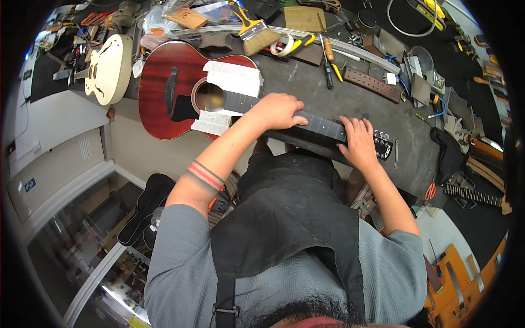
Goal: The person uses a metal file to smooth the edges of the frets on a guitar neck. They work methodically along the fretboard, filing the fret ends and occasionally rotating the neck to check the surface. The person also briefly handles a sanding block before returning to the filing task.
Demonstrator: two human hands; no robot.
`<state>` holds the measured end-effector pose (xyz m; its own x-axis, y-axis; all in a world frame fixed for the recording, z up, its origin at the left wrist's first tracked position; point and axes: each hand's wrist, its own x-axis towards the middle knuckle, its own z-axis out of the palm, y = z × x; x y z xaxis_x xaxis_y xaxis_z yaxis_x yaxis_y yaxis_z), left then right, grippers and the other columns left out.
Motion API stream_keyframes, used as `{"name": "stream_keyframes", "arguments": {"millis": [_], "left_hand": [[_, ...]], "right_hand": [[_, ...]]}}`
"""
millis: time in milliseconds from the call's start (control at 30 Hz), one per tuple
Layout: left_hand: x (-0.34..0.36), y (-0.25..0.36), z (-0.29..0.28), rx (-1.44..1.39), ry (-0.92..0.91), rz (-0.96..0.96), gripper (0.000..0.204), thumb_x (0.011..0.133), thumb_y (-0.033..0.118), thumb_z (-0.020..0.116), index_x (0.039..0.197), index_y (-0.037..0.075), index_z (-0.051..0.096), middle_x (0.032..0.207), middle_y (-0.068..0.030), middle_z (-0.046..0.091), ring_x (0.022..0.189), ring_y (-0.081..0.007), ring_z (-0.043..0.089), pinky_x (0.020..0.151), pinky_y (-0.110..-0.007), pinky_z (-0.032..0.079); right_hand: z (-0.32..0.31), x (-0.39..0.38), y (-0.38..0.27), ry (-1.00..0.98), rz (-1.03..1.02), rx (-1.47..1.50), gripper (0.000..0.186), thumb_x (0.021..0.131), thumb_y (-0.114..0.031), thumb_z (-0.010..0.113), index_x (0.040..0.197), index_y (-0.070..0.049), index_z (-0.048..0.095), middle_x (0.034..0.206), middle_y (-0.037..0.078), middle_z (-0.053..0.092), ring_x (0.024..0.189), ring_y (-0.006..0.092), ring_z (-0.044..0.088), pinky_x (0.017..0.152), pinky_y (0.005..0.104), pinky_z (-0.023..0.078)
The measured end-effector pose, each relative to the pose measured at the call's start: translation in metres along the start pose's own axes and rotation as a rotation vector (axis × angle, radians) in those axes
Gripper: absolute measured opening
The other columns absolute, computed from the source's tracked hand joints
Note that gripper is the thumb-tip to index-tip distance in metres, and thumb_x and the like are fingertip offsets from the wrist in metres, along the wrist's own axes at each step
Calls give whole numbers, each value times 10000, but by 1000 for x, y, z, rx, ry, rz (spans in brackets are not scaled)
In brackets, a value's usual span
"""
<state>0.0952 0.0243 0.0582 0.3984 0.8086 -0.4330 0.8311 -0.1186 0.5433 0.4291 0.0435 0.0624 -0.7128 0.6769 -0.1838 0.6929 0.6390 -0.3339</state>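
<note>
A dark red acoustic guitar (156, 93) lies face up across the bench, its body to the left and its headstock (386, 148) to the right. White paper sheets (235, 79) cover the top on both sides of the fingerboard's end, by the soundhole. I see no strings over the dark fingerboard (324, 127). My left hand (278, 111) rests over the middle of the neck, fingers at its far side and thumb pointing along it. Near the headstock, my right hand (358, 141) straddles the neck, thumb on the near side. The undersides of both hands are hidden.
A cream guitar body (109, 70) stands at the left. Along the back lie a wide brush (257, 37), a tape roll (283, 46), screwdrivers (328, 54) and a brown drilled bar (372, 85). A wrench (396, 154) lies past the headstock. Red-handled scissors (430, 191) are at the right edge.
</note>
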Motion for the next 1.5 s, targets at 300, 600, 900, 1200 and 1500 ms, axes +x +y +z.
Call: {"name": "stream_keyframes", "arguments": {"millis": [300, 600, 900, 1200, 1500], "left_hand": [[-70, -5, 38, 92, 446, -1, 798, 920, 427, 869, 1607, 153, 569, 1643, -119, 537, 1638, -328, 395, 1364, -661, 195], [-100, 13, 58, 67, 710, -101, 760, 956, 285, 841, 1632, 150, 520, 1702, -133, 460, 1661, -353, 352, 1383, -639, 191], [-132, 27, 73, -174, 835, -58, 542, 973, 134, 784, 1494, 109, 636, 1524, -127, 615, 1453, -365, 566, 1237, -557, 422], [-93, 100, 7, -1377, 436, -19, 577, 1179, 254, 634, 1683, 52, 442, 1147, -70, 701, 979, -137, 689, 824, -311, 589], [-125, 136, -33, -1549, 172, 127, 475, 1136, 129, 608, 1592, 26, 525, 953, -14, 644, 810, -89, 616, 637, -250, 492]], "right_hand": [[-10, 25, 2, 15, 45, 158, 772, 897, -307, 801, 1593, -99, 541, 1452, 179, 610, 1421, 372, 571, 1305, 612, 321], [30, 186, 19, -17, 388, -85, 421, 1044, -407, 742, 1248, -39, 730, 1040, 235, 823, 1015, 442, 803, 886, 573, 626], [21, 167, 22, -101, 415, 213, 478, 1014, -470, 757, 1044, 7, 758, 948, 230, 816, 954, 435, 794, 851, 543, 598], [-69, 51, -104, -238, 376, 1265, 257, 1090, -265, 748, 1087, -21, 667, 833, 45, 727, 674, 99, 641, 584, 288, 519], [-121, 5, -102, 45, 248, 1523, 228, 1140, -263, 716, 1118, -37, 722, 903, -3, 706, 737, 45, 597, 614, 232, 483]]}}
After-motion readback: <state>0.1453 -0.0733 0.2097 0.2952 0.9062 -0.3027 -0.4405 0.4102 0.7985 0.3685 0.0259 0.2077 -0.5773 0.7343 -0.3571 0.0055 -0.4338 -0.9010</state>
